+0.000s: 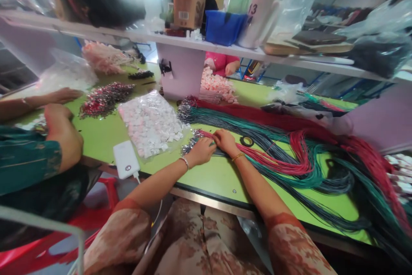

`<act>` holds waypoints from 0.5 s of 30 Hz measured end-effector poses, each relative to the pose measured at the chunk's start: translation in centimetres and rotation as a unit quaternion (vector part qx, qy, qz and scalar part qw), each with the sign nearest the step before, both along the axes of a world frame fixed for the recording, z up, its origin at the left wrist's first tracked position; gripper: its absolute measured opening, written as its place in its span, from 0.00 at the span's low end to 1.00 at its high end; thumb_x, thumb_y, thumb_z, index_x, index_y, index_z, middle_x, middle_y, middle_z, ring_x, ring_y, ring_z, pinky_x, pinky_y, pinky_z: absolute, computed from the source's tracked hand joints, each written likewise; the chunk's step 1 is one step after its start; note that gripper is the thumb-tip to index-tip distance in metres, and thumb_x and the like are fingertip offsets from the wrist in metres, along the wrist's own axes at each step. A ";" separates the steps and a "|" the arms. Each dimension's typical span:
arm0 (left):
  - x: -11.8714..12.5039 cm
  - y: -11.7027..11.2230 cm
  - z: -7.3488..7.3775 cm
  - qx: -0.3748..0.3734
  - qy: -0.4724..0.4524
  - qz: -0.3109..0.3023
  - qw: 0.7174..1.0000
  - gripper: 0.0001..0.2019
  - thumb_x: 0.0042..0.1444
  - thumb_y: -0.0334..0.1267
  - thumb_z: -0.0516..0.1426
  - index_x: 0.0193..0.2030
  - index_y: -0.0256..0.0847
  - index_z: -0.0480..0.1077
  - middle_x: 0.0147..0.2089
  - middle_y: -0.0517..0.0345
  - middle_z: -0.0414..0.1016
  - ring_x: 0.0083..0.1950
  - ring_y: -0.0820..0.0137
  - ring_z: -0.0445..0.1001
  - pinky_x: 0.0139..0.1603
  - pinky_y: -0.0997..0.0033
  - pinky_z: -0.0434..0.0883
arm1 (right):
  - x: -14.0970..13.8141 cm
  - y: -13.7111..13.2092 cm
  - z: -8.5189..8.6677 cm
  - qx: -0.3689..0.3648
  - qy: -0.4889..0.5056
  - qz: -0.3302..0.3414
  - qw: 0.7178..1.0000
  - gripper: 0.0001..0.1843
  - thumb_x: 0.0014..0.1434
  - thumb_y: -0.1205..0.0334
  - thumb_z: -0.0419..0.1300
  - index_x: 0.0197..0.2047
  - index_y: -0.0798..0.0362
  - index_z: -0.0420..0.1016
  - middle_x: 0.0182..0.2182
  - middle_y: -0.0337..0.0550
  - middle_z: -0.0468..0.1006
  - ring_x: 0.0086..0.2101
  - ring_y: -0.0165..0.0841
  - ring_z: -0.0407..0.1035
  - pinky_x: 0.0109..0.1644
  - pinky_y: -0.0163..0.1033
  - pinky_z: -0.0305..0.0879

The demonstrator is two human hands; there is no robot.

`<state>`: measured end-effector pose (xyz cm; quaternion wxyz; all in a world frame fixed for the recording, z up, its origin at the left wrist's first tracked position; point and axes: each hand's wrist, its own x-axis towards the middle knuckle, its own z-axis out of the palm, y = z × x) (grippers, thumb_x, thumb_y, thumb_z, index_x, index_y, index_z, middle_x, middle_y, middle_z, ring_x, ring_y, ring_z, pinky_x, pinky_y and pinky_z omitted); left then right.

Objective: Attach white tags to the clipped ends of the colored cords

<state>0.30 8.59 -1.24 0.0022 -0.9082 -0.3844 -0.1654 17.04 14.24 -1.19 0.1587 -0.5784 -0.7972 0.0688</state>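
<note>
Both my hands are on a bundle of thin wires near the table's front edge. My left hand (202, 150) has its fingers closed at the wires' metal-tipped ends (192, 141); a bit of green shows at the fingertips. Close beside it, my right hand (225, 141) bends its fingers over the red wires (273, 158), and what its fingertips hold is hidden. Green and dark grey wires run under and beyond the red ones to the right. A roll of black tape (246, 141) lies just right of my right hand.
Left of my hands lie a clear bag of white connectors (151, 122) and a white power bank (126, 160) with a cable. A co-worker's arms (61, 125) rest at the far left. Behind, long red wires (257, 114) stretch across. A shelf (141, 37) with a blue bin (224, 27) spans above.
</note>
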 end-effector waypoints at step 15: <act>-10.8 3.0 2.8 -0.132 -0.124 0.476 0.861 0.13 0.60 0.33 0.50 0.48 0.34 0.70 0.44 0.39 0.75 0.51 0.54 0.73 0.51 0.57 0.67 | 0.2 0.3 -0.6 0.025 0.002 -0.050 0.998 0.15 0.66 0.54 0.52 0.42 0.53 0.76 0.38 0.48 0.73 0.40 0.37 0.65 0.41 0.38 0.54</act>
